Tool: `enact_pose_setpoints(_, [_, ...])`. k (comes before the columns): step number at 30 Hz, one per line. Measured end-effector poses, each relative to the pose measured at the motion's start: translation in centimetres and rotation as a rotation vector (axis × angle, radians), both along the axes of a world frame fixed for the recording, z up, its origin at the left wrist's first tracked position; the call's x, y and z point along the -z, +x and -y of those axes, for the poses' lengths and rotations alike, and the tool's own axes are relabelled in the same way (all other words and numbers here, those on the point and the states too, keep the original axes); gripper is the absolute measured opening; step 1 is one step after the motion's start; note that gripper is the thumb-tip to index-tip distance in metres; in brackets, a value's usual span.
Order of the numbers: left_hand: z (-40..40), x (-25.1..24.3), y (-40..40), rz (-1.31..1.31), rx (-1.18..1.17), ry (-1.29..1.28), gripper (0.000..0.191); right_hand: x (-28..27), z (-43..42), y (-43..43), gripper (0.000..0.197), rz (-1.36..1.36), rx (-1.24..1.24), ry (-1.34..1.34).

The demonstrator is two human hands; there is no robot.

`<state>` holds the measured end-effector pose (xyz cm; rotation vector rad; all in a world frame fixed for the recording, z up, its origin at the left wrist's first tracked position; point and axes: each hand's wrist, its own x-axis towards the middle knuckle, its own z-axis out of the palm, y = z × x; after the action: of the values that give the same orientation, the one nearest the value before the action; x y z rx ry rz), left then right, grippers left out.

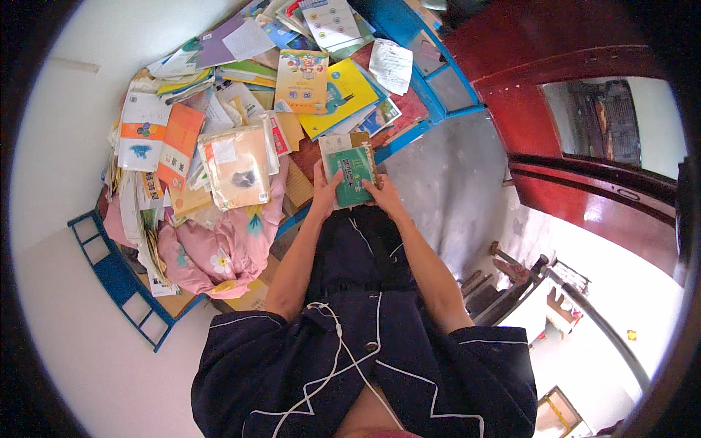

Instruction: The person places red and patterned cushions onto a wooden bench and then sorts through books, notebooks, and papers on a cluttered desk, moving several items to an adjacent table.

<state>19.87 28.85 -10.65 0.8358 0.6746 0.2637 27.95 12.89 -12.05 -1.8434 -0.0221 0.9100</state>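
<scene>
Both my hands grip a small stack of books above my lap. On top lies a green booklet (352, 178) with printed writing. Beneath it a pale sheet or booklet (335, 143) and a brown notebook (360, 138) stick out at the far edge. My left hand (327, 189) holds the left side, thumb on the green cover. My right hand (385, 192) holds the right side, its thumb also on the cover. Just left of the stack, a plastic-covered book (235, 180) rests on the pile. Beyond it lie a yellow book (350, 98) and an orange textbook (302, 81).
A blue metal bed frame (438, 109) bears heaped books and papers, with a pink floral quilt (219, 252) at its near left. A crumpled paper sheet (391, 65) lies near the frame's edge. Grey floor (438, 164) and a red wooden cabinet (520, 120) are to the right.
</scene>
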Motion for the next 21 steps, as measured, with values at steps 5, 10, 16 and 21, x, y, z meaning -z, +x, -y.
enact_pose_setpoints(5, [2.4,-0.1,2.6,-0.092,0.158,0.073,0.062,3.8,3.6,1.6,0.041,0.392,-0.049,-0.193])
enact_pose_setpoints(10, [3.4,1.3,4.2,-0.178,0.324,0.37,0.071,3.9,5.0,5.1,0.043,0.529,-0.072,-0.251])
enact_pose_setpoints(16, [6.6,2.0,8.7,-0.196,0.21,0.187,0.069,3.7,6.5,12.8,0.044,0.134,-0.146,-0.065])
enact_pose_setpoints(21, [10.0,3.9,14.1,-0.203,0.091,0.162,0.067,3.4,9.1,20.9,0.034,-0.067,-0.268,-0.025])
